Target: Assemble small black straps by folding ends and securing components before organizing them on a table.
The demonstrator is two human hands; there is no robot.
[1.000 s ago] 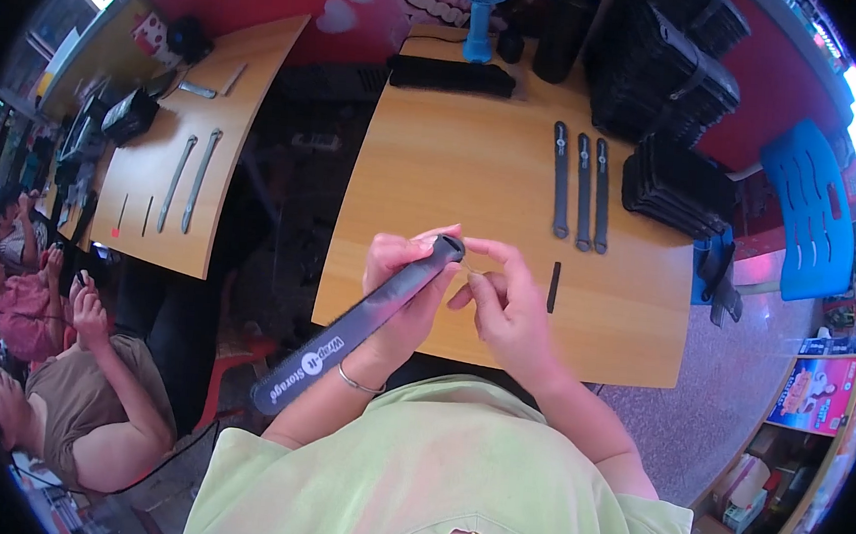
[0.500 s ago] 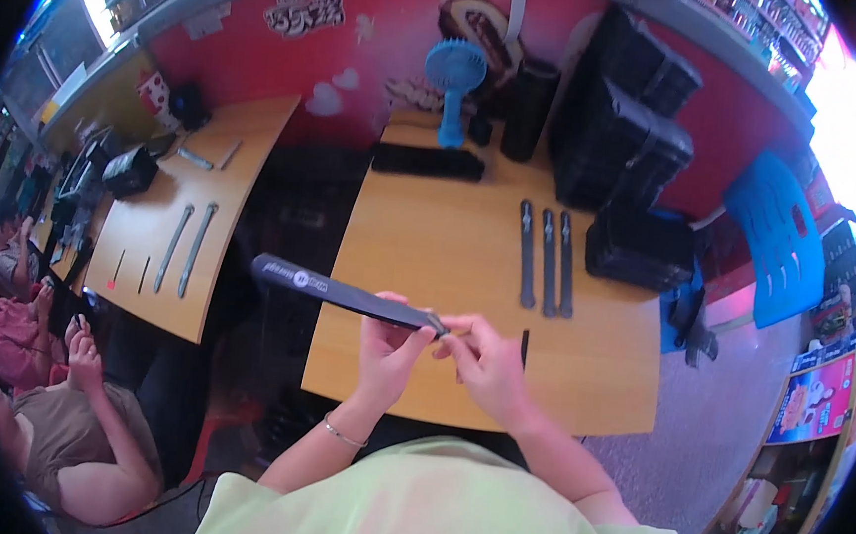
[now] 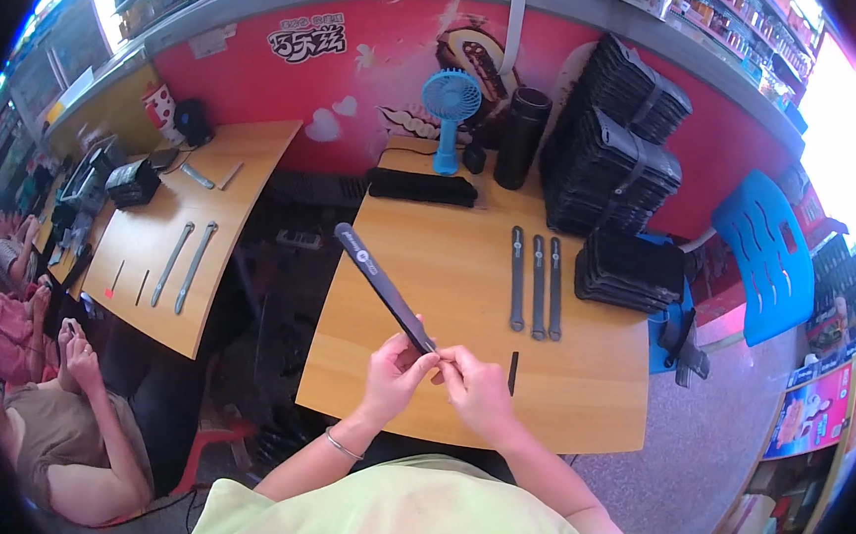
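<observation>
A long dark grey strap (image 3: 379,282) points up and to the left over the wooden table (image 3: 458,269). My left hand (image 3: 393,372) grips its near end. My right hand (image 3: 474,387) pinches the same end with its fingertips, touching the left hand. Three similar straps (image 3: 535,279) lie side by side on the table beyond my hands. A short thin black stick (image 3: 512,371) lies on the table just right of my right hand.
Stacks of black cases (image 3: 615,141) fill the table's far right, with a lower pile (image 3: 631,271) in front. A blue fan (image 3: 449,105), a black cylinder (image 3: 522,135) and a flat black pouch (image 3: 422,187) stand at the back. A second table (image 3: 224,203) and seated people (image 3: 61,410) are at left.
The strap swung from hanging down to my left, up to level, then to pointing away up-left. Both hands stayed together at its near end. The view tilted up.
</observation>
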